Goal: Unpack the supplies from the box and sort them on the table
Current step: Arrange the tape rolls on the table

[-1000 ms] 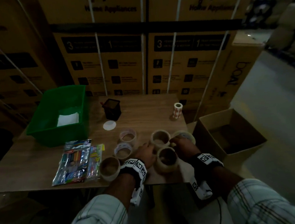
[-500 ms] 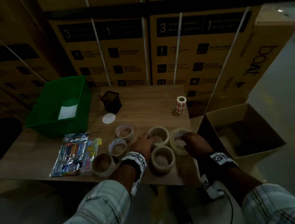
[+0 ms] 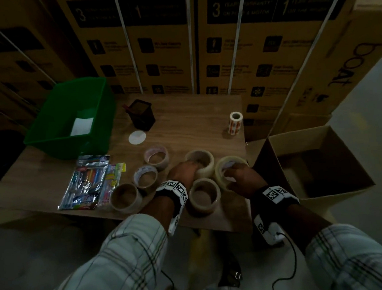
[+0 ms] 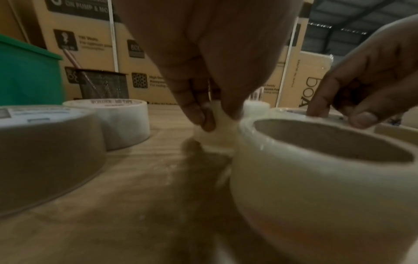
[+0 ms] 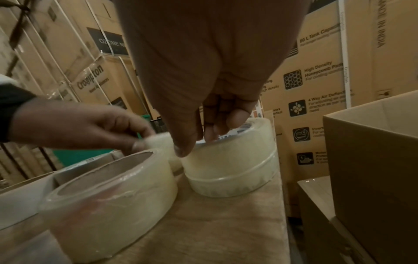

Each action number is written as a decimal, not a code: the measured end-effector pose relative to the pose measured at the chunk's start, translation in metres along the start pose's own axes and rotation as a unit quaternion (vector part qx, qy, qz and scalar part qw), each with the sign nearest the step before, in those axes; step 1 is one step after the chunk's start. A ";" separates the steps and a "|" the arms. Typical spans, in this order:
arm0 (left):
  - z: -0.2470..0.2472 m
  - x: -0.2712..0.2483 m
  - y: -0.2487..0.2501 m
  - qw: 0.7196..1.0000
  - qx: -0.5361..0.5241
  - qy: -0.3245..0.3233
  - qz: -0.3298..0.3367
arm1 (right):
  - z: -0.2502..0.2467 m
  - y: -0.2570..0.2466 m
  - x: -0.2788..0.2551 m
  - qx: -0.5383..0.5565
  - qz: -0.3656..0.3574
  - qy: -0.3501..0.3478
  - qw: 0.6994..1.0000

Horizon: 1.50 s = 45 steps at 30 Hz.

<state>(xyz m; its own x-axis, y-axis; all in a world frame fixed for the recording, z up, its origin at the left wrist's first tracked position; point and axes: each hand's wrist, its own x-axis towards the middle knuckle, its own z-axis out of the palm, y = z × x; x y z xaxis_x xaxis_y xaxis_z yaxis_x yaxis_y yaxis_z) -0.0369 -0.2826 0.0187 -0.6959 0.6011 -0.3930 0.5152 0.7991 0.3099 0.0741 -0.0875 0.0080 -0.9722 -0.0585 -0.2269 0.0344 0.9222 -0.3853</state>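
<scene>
Several tape rolls lie on the wooden table [image 3: 183, 113]. My left hand [image 3: 184, 174] pinches the near rim of a clear tape roll [image 3: 204, 164]; in the left wrist view the left hand [image 4: 214, 121] holds that roll's rim [image 4: 218, 132] between thumb and fingers. My right hand [image 3: 234, 175] grips a second clear roll [image 3: 221, 165] by the table's right edge. In the right wrist view the right hand [image 5: 199, 142] has its thumb outside this roll [image 5: 230, 166] and its fingers in the core. A third clear roll [image 3: 205, 197] lies between my wrists. The open cardboard box [image 3: 320, 180] stands at the right.
Three more tape rolls [image 3: 145, 179] lie left of my hands, beside packs of pens [image 3: 86, 182]. A green bin [image 3: 55, 141] holding a white sheet, a black mesh holder [image 3: 142, 114], a white disc [image 3: 137, 137] and a sticker roll [image 3: 235, 122] stand farther back. Stacked cartons wall the rear.
My left hand has reached forward from between the rolls onto the far middle roll's rim. The right hand stays on the right-edge roll. The head view has tilted downward.
</scene>
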 end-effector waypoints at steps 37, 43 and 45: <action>-0.138 0.150 -0.044 0.968 -0.096 0.203 -0.111 | -0.105 -0.022 0.192 -0.076 0.055 0.018 0.995; -0.127 0.197 -0.070 0.982 -0.056 0.145 -0.106 | -0.095 -0.008 0.250 -0.053 0.111 0.046 0.991; -0.119 0.207 -0.076 0.986 -0.052 0.126 -0.100 | -0.089 -0.005 0.264 -0.050 0.132 0.046 0.989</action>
<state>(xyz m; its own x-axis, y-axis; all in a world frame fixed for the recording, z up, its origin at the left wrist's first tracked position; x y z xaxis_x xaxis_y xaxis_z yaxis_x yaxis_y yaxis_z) -0.2794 -0.2204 0.0167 -0.8870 0.3988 -0.2328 0.3099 0.8879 0.3400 -0.2034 -0.0738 0.0294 -0.9493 0.2204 -0.2241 0.2716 0.9341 -0.2316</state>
